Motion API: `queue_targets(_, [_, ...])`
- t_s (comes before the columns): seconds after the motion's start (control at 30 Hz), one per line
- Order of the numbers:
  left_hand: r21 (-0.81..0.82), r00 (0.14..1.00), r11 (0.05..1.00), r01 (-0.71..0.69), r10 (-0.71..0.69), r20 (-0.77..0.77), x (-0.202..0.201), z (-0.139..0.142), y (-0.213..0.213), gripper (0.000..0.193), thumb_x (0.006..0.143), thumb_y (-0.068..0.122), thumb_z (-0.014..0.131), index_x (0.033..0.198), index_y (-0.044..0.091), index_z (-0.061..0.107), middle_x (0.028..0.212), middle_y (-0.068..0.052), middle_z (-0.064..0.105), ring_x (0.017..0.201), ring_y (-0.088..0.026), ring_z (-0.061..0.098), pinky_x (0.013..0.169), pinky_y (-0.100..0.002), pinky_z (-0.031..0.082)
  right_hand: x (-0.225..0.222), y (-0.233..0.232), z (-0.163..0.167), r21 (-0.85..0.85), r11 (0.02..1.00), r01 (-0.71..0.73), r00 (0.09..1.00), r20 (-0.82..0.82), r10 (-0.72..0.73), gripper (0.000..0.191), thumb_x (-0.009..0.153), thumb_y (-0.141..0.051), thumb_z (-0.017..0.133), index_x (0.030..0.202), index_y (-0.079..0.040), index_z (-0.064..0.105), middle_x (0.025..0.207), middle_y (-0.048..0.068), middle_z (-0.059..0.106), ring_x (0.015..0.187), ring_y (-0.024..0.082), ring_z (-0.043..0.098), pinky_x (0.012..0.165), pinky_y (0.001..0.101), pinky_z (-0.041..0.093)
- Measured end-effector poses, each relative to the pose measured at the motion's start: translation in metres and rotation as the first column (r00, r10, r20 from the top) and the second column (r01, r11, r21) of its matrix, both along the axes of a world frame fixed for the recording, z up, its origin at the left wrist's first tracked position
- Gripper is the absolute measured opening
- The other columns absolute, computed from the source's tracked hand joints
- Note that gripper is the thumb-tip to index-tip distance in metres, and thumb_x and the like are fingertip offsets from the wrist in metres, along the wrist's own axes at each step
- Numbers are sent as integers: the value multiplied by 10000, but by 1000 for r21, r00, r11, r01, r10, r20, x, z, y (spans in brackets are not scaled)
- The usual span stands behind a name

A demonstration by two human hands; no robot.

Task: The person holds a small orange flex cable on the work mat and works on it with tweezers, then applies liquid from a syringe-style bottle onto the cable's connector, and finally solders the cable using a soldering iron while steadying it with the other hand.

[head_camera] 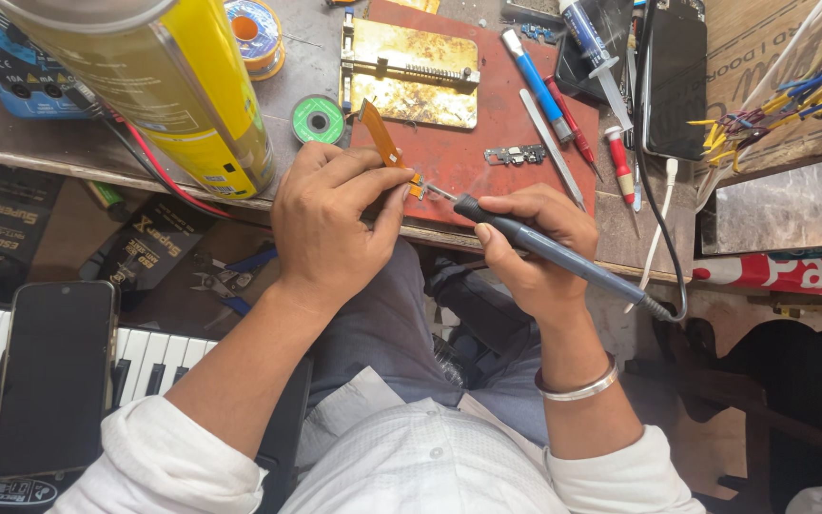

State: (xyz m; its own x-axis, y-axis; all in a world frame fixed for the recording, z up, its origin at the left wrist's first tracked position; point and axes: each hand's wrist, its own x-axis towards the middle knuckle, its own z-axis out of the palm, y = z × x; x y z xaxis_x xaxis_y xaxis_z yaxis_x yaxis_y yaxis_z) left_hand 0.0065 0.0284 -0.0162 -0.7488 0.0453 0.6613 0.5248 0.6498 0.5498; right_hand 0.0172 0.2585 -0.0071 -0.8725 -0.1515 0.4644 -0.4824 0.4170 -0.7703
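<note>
pinching orange flex cable point(381, 136), left hand point(330, 221), right hand point(532, 249) angling soldering iron point(544, 249)

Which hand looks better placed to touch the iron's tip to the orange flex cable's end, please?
Right: the right hand grips the soldering iron, tip beside the orange flex cable pinched by the left hand.

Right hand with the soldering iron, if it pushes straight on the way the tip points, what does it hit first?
Probably the orange flex strip's end, pinched by the left hand; the right hand's iron tip looks nearly on it.

bright daylight | soft shadows | edge distortion | near yellow can point(173, 86) blurred
</note>
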Motion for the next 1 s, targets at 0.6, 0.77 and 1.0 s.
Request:
queue_targets(0.6, [4, 1000, 1000, -3, 3, 1, -1, 0, 1, 153, 850, 142, 813, 1001, 120, 809, 1037, -26, 741, 969, -262, 625, 859, -399, 511, -2, -1, 2, 21, 1000, 8, 1000, -5, -8, 212, 874, -32, 782, 1078, 15, 748, 921, 77, 697, 806, 119, 640, 717, 243, 484])
queue_targets(0.77, [5, 1000, 1000, -3, 3, -1, -1, 0, 0, 158, 849, 140, 814, 1005, 119, 808, 1041, -30, 740, 974, -262, 626, 861, -400, 510, -2, -1, 2, 5, 1000, -8, 1000, 3, 7, 214, 872, -29, 785, 1078, 14, 747, 920, 76, 694, 797, 113, 632, 705, 238, 474])
queue_targets(1.0, [14, 1000, 1000, 3, -3, 7, -1, -1, 0, 173, 843, 137, 816, 1016, 125, 807, 1049, -25, 746, 969, -264, 627, 861, -398, 512, -1, -1, 2, -6, 1000, 1, 1000, 30, -1, 211, 875, -38, 783, 1078, 10, 750, 926, 77, 706, 792, 114, 640, 696, 239, 479])
